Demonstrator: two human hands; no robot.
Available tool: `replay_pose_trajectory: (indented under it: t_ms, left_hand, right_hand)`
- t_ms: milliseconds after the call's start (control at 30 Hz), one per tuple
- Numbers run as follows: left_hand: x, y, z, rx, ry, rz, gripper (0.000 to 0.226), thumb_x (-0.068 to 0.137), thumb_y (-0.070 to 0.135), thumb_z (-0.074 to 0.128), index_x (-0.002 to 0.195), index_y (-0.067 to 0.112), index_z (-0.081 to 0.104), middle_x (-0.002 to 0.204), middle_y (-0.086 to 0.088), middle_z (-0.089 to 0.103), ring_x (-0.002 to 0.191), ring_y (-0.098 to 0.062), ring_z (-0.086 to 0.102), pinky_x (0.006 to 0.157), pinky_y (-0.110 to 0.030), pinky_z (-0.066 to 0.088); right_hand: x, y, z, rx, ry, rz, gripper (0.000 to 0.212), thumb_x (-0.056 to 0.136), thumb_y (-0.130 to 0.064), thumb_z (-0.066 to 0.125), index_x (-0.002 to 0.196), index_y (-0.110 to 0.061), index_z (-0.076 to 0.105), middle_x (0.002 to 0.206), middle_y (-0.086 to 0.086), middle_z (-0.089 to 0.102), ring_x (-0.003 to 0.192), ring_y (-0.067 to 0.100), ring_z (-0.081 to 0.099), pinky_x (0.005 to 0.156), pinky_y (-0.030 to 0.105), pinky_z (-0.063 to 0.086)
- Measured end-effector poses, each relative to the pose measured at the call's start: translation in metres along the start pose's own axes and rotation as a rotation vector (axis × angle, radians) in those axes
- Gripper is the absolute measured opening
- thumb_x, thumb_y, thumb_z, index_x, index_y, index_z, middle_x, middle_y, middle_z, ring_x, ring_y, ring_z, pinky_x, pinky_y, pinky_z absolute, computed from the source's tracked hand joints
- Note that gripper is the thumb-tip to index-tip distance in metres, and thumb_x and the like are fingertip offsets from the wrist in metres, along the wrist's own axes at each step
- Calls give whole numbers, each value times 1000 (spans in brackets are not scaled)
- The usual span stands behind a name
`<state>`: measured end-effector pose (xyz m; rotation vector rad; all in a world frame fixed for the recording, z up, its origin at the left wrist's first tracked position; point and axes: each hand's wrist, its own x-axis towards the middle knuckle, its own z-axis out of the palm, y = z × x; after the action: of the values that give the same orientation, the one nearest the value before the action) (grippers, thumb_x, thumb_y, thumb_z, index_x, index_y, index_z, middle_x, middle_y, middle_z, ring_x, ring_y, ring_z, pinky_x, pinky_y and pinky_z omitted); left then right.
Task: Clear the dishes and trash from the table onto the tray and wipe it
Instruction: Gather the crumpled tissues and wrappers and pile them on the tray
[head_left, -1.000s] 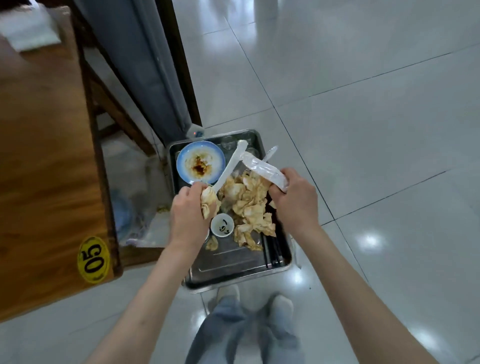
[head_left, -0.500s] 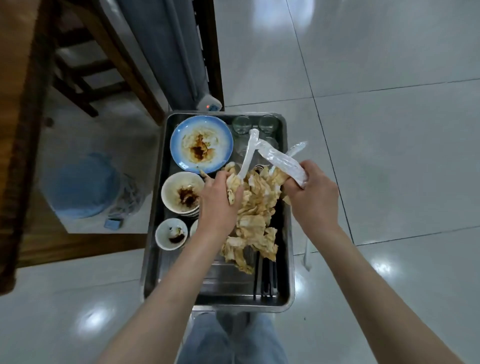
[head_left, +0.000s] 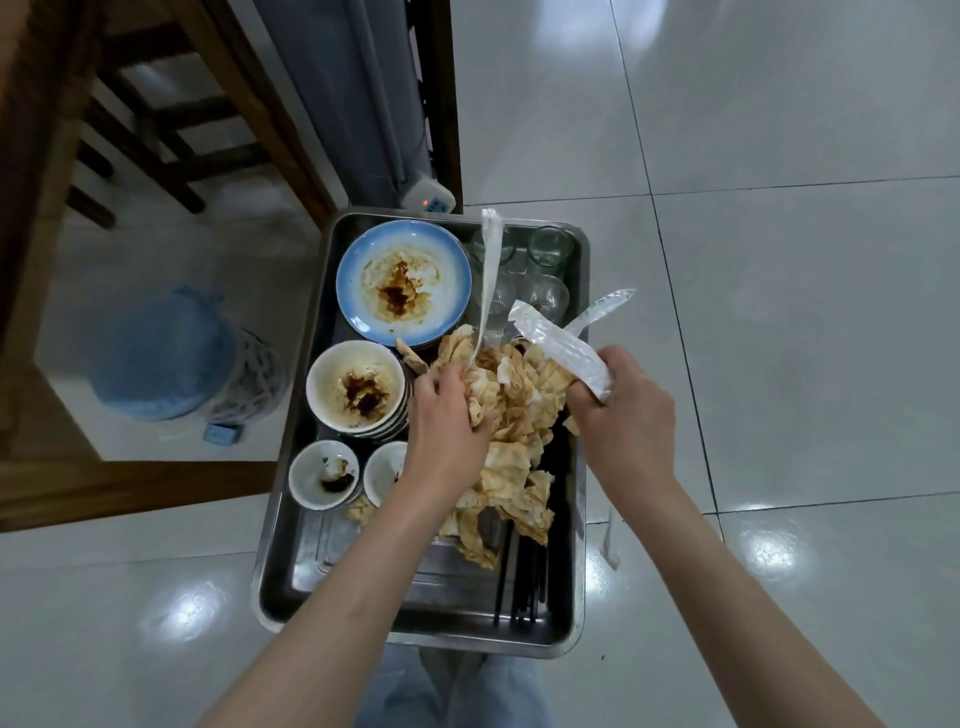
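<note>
A: What lies nearest?
B: Glossy pale floor tiles (head_left: 779, 364) with light glare, and the metal tray (head_left: 291, 519) below both arms.
A: And the grips?
B: The left hand (head_left: 447, 415) closes its grip on stained crumpled napkins (head_left: 514, 467) and a white paper strip (head_left: 488, 270) standing up from it. The right hand (head_left: 623, 410), just right of that, clenches clear plastic wrappers (head_left: 561, 343).
A: Around them?
B: Dark chopsticks (head_left: 524, 582) lie nearer than the grips. Left of the left hand sit two small sauce dishes (head_left: 322, 475) and stacked bowls (head_left: 356, 389); beyond it, a blue-rimmed plate (head_left: 402, 283) and glasses (head_left: 550, 249).
A: Farther out?
B: A wooden desk (head_left: 31, 156) far left, a blue-lidded bin (head_left: 161, 358) under it.
</note>
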<state>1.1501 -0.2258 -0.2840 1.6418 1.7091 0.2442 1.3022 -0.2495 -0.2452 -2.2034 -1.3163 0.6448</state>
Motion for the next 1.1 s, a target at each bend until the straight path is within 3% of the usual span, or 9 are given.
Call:
replay_pose_trajectory:
  t_ms: [267,467,567,667,933,1100]
  left_hand:
    - [-8,7,-8,264,-23,-96,72,78,58,60,125,4,45,119,-13,44,116,-29,42,99,-37,35]
    - [-9,14,-13,313,16,-48,24,94,22,47,110,5,54,107,-13,56,98,-27,56,70,-27,35]
    - [-7,13,-14,321,32,-66,16,93,11,46,106,6,54,100,-13,62,93,-28,60,66,-29,39]
    - [-6,10,-17,282,49,-87,14,93,14,47,102,7,55,94,-13,65,87,-29,61,63,-32,42]
    - [-14,2,-27,231,120,-27,29,91,34,52,109,14,62,99,-3,57,86,-18,52,63,-29,40]
    - [-22,-8,-52,209,185,79,41,85,34,61,124,22,57,117,0,54,111,-20,44,87,-34,41]
  right_hand:
    - [-1,-5,3,-10,-2,-10,14,81,-16,63,93,-16,55,71,-4,50,63,18,44,57,27,26]
    - [-1,-9,5,-26,-16,-17,18,81,-17,63,97,-16,57,75,-3,53,68,19,46,61,27,29]
    - [-1,-9,6,-38,-25,-19,18,81,-18,63,98,-15,56,77,-1,54,70,20,47,61,28,29]
    - [-3,-8,7,-42,-31,-23,16,81,-18,62,95,-15,55,76,0,55,69,21,47,59,29,28]
    - [-7,-8,9,-52,-39,-16,16,82,-17,62,96,-15,55,77,0,54,70,21,46,59,28,28]
    - [-12,-14,15,-48,-45,19,17,82,-18,61,97,-16,54,79,3,55,70,21,46,58,28,26]
